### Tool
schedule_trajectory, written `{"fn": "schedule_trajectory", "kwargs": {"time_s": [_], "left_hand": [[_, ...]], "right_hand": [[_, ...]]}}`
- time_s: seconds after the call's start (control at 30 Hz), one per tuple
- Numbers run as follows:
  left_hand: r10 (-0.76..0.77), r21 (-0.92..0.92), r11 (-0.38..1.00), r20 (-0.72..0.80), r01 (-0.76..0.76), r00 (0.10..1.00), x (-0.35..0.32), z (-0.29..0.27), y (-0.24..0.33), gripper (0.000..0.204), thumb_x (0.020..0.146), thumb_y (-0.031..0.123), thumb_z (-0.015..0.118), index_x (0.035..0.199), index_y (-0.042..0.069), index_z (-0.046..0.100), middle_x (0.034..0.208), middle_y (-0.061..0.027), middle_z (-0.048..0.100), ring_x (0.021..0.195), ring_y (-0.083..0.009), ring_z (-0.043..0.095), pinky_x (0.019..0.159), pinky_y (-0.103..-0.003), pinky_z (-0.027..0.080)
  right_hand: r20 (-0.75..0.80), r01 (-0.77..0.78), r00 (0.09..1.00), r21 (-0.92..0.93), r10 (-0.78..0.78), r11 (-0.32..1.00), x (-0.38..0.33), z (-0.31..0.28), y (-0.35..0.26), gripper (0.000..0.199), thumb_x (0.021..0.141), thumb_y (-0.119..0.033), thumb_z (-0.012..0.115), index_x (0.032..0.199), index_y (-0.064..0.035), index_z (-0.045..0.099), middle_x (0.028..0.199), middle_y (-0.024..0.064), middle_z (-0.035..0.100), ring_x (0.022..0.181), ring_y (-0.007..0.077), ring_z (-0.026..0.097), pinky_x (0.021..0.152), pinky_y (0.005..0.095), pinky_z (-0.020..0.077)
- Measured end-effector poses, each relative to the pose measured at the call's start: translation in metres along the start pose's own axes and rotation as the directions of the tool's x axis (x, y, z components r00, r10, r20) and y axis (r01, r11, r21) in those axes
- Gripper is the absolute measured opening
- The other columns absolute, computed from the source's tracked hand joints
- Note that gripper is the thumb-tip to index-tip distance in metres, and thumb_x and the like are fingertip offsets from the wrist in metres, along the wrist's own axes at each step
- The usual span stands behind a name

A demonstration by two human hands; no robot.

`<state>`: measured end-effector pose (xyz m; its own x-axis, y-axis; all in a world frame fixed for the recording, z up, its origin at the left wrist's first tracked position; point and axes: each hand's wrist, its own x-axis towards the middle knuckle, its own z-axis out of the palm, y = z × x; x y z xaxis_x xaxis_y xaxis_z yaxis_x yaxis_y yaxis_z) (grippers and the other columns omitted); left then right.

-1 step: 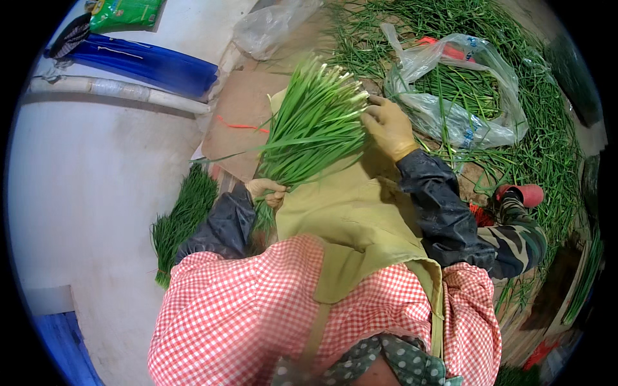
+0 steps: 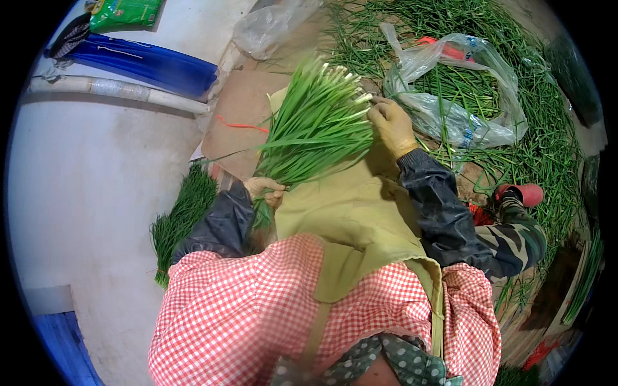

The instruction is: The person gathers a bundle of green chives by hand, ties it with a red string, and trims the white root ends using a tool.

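Observation:
A thick bunch of garlic chives point(image 2: 315, 128) lies fanned over my lap, its white stem ends toward the upper right and its green leaves running down to the left. My left hand point(image 2: 265, 189), in a pale glove, is closed around the leafy lower end. At the stem ends, the bent fingers of my gloved right hand point(image 2: 394, 128) pinch at a few outer white stalks; the fingertips are partly hidden. Under the bunch spreads my olive-yellow apron point(image 2: 347, 209).
A tied-looking bundle of chives point(image 2: 187, 212) lies left of my left arm. An opened clear plastic bag point(image 2: 496, 132) with chives stands at upper right, amid loose chives point(image 2: 547, 154). A brown board point(image 2: 238, 103) with a red strip point(image 2: 241, 125) lies ahead.
My right hand has shifted slightly up and right. The stalks on the bunch's right side have spread a little the same way; my left hand stays almost in place.

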<state>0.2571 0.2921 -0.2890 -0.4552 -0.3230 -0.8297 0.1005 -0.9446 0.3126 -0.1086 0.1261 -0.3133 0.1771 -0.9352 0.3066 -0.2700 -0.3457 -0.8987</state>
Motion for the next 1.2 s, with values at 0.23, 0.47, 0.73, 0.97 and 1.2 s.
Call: {"fn": "schedule_trajectory", "kwargs": {"time_s": [0.23,0.47,0.73,0.97,1.2], "left_hand": [[-0.099,0.606,0.743,-0.317,0.282,0.943,-0.046,0.068,0.159,0.036,0.078,0.003,0.066,0.113,0.001,0.058,0.075,-0.0043,0.061,0.055,-0.0104,0.053,0.046,-0.021,0.040],[0.064,0.917,0.134,-0.386,0.375,0.920,-0.055,0.238,0.320,0.028,0.074,0.001,0.066,0.103,0.003,0.064,0.082,-0.0118,0.064,0.058,-0.0157,0.060,0.050,-0.030,0.053],[0.708,0.722,-0.437,-0.092,0.536,0.700,-0.084,0.355,0.329,0.019,0.081,0.022,0.065,0.077,0.003,0.065,0.060,-0.0116,0.060,0.050,-0.0197,0.059,0.044,-0.040,0.050],[0.836,0.553,-0.536,0.450,0.637,0.313,-0.077,0.268,0.142,0.015,0.081,0.010,0.055,0.095,0.009,0.051,0.078,-0.0127,0.058,0.069,-0.0286,0.062,0.058,-0.037,0.049],[0.711,0.783,-0.471,0.064,0.407,0.700,-0.041,0.172,-0.044,0.088,0.069,0.004,0.063,0.147,0.014,0.024,0.146,-0.0279,0.023,0.097,-0.0382,0.056,0.083,-0.042,0.048]], "right_hand": [[-0.064,-0.416,0.909,-0.173,0.411,0.893,-0.037,-0.005,0.192,0.037,0.084,-0.035,0.052,0.086,-0.0007,0.066,0.088,0.0186,0.065,0.083,0.0345,0.060,0.077,0.0442,0.0440],[0.218,-0.859,0.468,0.340,0.856,0.383,-0.075,-0.023,0.204,0.047,0.087,-0.045,0.051,0.094,-0.0003,0.064,0.083,0.0111,0.063,0.069,0.0266,0.058,0.059,0.0429,0.0435],[0.417,-0.685,0.684,0.649,0.598,0.331,-0.025,-0.025,0.084,0.046,0.093,-0.036,0.041,0.122,-0.0030,0.054,0.099,0.0141,0.067,0.076,0.0211,0.062,0.057,0.0281,0.0429],[0.540,-0.294,0.837,0.586,0.092,-0.755,-0.002,0.003,0.022,0.070,0.091,-0.063,0.034,0.141,-0.0141,0.037,0.142,0.0164,0.039,0.123,0.0402,0.045,0.100,0.0541,0.0389],[0.451,-0.335,0.891,0.742,0.062,-0.581,0.001,-0.023,-0.016,0.070,0.091,-0.062,0.033,0.142,-0.0131,0.035,0.142,0.0164,0.039,0.123,0.0382,0.045,0.101,0.0524,0.0393]]}}
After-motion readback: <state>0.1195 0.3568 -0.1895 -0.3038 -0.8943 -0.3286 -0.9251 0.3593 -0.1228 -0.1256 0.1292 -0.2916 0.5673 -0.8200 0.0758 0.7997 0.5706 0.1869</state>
